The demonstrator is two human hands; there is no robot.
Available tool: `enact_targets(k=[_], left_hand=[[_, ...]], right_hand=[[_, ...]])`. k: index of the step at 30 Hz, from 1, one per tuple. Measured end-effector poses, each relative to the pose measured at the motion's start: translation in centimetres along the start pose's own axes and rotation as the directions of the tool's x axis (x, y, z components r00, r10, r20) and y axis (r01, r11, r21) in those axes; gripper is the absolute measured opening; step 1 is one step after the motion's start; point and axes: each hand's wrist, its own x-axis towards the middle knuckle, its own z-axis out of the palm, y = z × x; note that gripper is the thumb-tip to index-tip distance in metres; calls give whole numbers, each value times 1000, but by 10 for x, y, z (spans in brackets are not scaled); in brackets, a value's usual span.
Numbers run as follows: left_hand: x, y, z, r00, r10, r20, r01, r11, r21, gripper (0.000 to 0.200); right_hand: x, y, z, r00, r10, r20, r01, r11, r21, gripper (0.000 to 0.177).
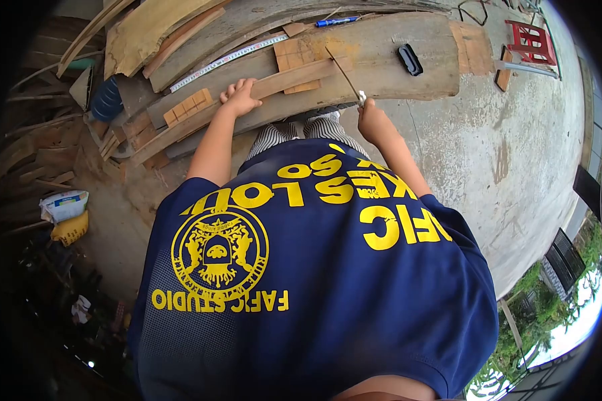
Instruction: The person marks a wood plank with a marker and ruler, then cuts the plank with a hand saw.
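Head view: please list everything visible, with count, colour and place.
wide plank: one, pale brown, across the top
wood strip: one, light brown, slantwise on the plank
measuring tape: one, white, on boards upper left
pen: one, blue, top centre
black object: one, on the plank's right part
stool: one, red, top right
bags: two, white and yellow, left edge
concrete floor: grey, right side
thin metal tool: one, silver, over the strip
shirt: one, navy with yellow print, centre
left hand: one, resting on the strip
right hand: one, gripping the tool
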Motion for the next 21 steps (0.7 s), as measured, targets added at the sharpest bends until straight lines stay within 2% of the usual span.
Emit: enact_targets(k=[3,9,14,16,19,21], left_hand=[[1,-2,2,1000,-5,5,5,1000,6,72],[3,-2,-1,999,-8,32,8,1000,8,72],[2,-1,-2,999,-9,52,8,1000,14,71],[-2,2,-1,1000,-8,9,8,1000,27,71],[-2,1,1,1000,4,-10,-3,1000,14,70],[-3,3,1,1000,-4,-17,4,1000,25,70]], right_hand=[[-2,1,-1,999,39,14,-39,999,6,30],[54,-26,18,998,60,-29,-60,998,11,28],[18,-7,7,999,39,-13,-39,999,18,27],[-3,6,-1,1000,28,-7,-28,999,19,28],[-5,8,0,999,27,-25,-26,999,31,30],[21,5,16,999,18,-44,-17,1000,24,31]])
